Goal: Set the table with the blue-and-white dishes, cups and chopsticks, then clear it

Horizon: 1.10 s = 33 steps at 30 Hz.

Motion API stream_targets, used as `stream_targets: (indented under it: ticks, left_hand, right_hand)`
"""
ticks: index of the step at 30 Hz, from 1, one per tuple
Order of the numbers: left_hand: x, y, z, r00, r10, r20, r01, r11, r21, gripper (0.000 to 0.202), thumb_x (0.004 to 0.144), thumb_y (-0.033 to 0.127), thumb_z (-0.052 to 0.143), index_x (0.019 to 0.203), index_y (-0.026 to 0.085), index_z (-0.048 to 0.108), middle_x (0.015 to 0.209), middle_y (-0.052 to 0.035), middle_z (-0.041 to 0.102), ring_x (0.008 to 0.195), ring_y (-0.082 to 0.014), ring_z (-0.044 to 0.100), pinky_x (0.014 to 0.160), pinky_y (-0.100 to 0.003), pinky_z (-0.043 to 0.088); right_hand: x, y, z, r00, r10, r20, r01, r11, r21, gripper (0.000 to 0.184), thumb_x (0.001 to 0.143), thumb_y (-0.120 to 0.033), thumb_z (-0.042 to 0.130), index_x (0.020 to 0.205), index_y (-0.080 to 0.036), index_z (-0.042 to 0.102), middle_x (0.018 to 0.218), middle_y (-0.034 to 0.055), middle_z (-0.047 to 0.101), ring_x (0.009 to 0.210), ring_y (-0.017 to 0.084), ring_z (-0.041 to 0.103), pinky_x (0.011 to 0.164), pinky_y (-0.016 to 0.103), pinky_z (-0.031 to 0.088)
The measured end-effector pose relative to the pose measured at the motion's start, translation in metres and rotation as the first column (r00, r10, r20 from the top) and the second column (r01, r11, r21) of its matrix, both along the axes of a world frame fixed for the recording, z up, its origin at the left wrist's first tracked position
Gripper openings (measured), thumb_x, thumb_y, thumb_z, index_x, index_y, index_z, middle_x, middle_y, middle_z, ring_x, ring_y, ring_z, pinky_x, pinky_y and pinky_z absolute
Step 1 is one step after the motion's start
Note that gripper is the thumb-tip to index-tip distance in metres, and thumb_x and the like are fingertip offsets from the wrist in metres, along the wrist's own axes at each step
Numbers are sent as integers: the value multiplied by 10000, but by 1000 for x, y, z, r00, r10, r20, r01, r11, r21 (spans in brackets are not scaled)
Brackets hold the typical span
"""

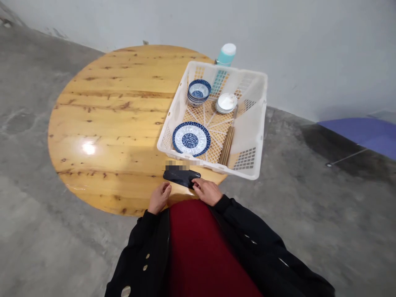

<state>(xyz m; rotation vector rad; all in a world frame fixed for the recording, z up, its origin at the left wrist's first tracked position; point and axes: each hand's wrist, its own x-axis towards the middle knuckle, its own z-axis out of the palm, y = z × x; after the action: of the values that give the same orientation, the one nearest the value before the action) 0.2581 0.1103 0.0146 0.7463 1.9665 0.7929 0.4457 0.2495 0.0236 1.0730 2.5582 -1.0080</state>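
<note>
Where the tabletop [114, 165] comes nearest the person, a dark phone [179, 176] lies flat, its right end touched by the right hand [208, 191]; fingers bent, whether they grip it I cannot tell. Loosely curled and released, the left hand [160, 197] rests just beside it. A pixelated patch [179, 165] beyond the phone hides any lettering there. Farther off, a white basket [258, 161] holds a patterned plate [190, 140], stacked bowls [198, 90], small dishes [227, 102] and chopsticks [227, 146].
</note>
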Motion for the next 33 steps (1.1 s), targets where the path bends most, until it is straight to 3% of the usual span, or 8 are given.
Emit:
stream_targets:
  ticks: [15, 20, 23, 27, 30, 33]
  left_hand:
    - [3, -2, 0, 999, 46, -11, -46, 999, -11, 376, 871, 432, 497, 1063, 163, 677, 1048, -110, 741, 1035, -271, 685, 955, -396, 514]
    - [0, -4, 3, 997, 72, 40, -73, 997, 22, 404, 873, 453, 492, 1085, 153, 661, 1049, -119, 736, 1014, -264, 693, 932, -401, 535]
    - [-12, 2, 23, 992, 108, 64, -114, 989, 92, 444, 876, 490, 503, 1120, 152, 654, 1061, -128, 732, 1012, -256, 693, 897, -378, 549]
    - [-33, 27, 79, 991, 134, 25, -135, 956, 259, 434, 902, 476, 535, 1165, 149, 646, 1070, -121, 735, 1003, -229, 692, 921, -357, 537]
    - [-44, 63, 120, 991, 95, -96, -48, 912, 408, 376, 945, 421, 502, 1164, 156, 653, 1068, -92, 725, 991, -202, 682, 921, -341, 530]
    - [-50, 112, 139, 968, 51, -244, 65, 894, 443, 306, 966, 330, 471, 1113, 141, 661, 1016, -78, 710, 997, -201, 664, 941, -347, 505]
  right_hand:
    - [-3, 4, 0, 999, 52, 12, -52, 999, 5, 324, 964, -237, 493, 1240, -169, 648, 1132, 89, 742, 1053, 231, 690, 899, 310, 480]
    - [-2, 3, 6, 997, 32, -76, -34, 999, -25, 300, 935, -224, 511, 1177, -169, 679, 1084, 96, 751, 1001, 234, 705, 890, 334, 506]
    - [4, 8, 28, 968, -22, -250, -21, 986, -168, 267, 911, -257, 542, 1115, -179, 696, 991, 78, 766, 882, 210, 720, 825, 328, 536]
    - [14, 41, 84, 819, -206, -536, -43, 909, -416, 318, 938, -399, 552, 1133, -183, 680, 948, 58, 766, 786, 173, 726, 729, 305, 577]
    - [12, 93, 111, 708, -243, -663, 16, 944, -329, 314, 918, -423, 620, 1111, -189, 703, 886, 44, 756, 788, 173, 724, 775, 344, 597]
    - [0, 152, 100, 636, -273, -722, 165, 962, -218, 288, 888, -396, 661, 1051, -164, 712, 860, 46, 746, 753, 170, 712, 750, 358, 601]
